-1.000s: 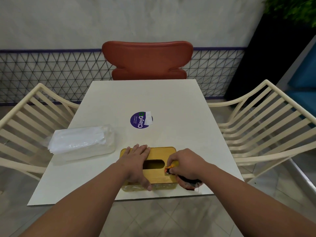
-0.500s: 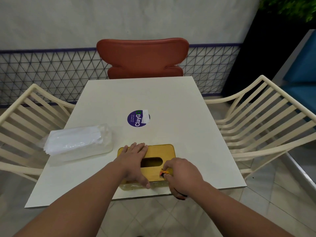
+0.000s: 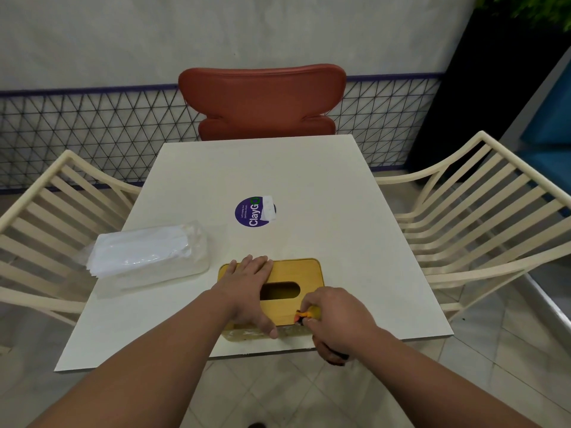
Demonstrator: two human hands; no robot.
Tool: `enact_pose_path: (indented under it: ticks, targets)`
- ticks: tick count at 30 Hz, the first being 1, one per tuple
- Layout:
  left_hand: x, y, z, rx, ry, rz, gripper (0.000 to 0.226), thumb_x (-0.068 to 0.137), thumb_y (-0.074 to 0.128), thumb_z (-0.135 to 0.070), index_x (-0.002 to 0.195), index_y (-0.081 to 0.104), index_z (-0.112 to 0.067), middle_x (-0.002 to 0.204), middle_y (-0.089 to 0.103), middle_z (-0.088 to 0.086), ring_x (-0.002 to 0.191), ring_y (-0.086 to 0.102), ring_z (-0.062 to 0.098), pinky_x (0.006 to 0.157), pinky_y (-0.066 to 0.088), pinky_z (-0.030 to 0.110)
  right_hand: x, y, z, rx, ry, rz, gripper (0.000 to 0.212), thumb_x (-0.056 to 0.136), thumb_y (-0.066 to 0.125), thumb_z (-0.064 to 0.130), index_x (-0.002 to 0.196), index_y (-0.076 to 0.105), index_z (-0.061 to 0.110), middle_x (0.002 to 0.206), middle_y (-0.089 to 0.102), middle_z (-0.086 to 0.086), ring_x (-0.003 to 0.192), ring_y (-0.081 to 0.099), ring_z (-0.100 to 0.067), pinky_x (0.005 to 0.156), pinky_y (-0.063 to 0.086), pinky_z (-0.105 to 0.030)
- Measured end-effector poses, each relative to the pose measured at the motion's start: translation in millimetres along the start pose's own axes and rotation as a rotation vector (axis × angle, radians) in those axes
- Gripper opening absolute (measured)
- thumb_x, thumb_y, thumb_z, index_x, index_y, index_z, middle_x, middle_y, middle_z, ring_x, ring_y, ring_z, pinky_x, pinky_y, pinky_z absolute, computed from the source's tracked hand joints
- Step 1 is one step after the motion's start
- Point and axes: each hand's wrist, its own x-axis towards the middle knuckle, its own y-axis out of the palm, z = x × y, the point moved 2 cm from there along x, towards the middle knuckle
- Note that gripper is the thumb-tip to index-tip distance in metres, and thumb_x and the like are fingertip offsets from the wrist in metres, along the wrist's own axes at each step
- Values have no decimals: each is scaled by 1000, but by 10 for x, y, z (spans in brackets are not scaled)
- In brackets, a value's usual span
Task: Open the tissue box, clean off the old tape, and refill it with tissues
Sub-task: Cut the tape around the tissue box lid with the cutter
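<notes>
A yellow tissue box [image 3: 304, 270] with an oval slot lies near the front edge of the white table [image 3: 340, 211]. My left hand [image 3: 250, 291] rests flat on the box's left half, thumb hooked over its front side. My right hand [image 3: 335, 319] grips a small orange-and-black cutter [image 3: 301, 316], whose tip meets the front right edge of the box lid. Bits of old tape show on the box's front side [image 3: 247, 333]. A clear plastic pack of white tissues [image 3: 145, 257] lies to the left of the box.
A purple round ClayGo sticker [image 3: 251, 211] with a white paper scrap sits mid-table. Cream slatted chairs stand at the left [image 3: 46, 217] and right [image 3: 482, 217]. A red chair [image 3: 262, 103] stands at the far side, before a wire mesh fence.
My right hand with the cutter has slid from the box's right end toward me, to the front right edge of the lid. My left hand stays flat on the box.
</notes>
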Motion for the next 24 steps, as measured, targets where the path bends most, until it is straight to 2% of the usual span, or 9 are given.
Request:
enact_pose_path:
  ticks: [3,9,14,20,24]
  targets:
    - [-5,-10,-7,-10,-2,5,140,50,70,-79,151,-11,-26,160,-10,-5,146,-13,23,118,-6,50,3,-88,-150,5,61,-23,23,90,63,39,112,66,36,119,61,9,102,57,-12,84,49,-27]
    - [-6,-4,-13,-1,-5,-2,141,49,70,-79,151,-11,-25,160,-9,-5,146,-12,22,118,-4,49,64,18,45,-54,-21,3,24,92,60,39,115,63,35,116,59,6,101,56,-15,80,45,-27]
    - [-15,-8,-5,-17,-7,-8,141,49,71,-79,151,-10,-26,160,-10,-5,146,-13,22,118,-5,49,132,-153,-197,30,79,-82,24,92,61,39,115,65,32,119,61,7,104,57,-13,82,48,-28]
    - [-12,-4,-13,-8,-8,1,141,49,69,-80,151,-11,-25,160,-11,-5,146,-14,22,118,-5,48,174,-60,-124,-11,-39,2,25,89,64,40,114,65,36,112,59,8,100,55,-13,82,48,-29]
    - [-11,-5,-8,-9,-7,0,141,49,69,-81,151,-12,-26,160,-11,-5,146,-15,22,118,-5,49,241,-115,-267,52,21,-112,23,90,62,43,111,67,35,112,56,11,103,55,-10,81,45,-26]
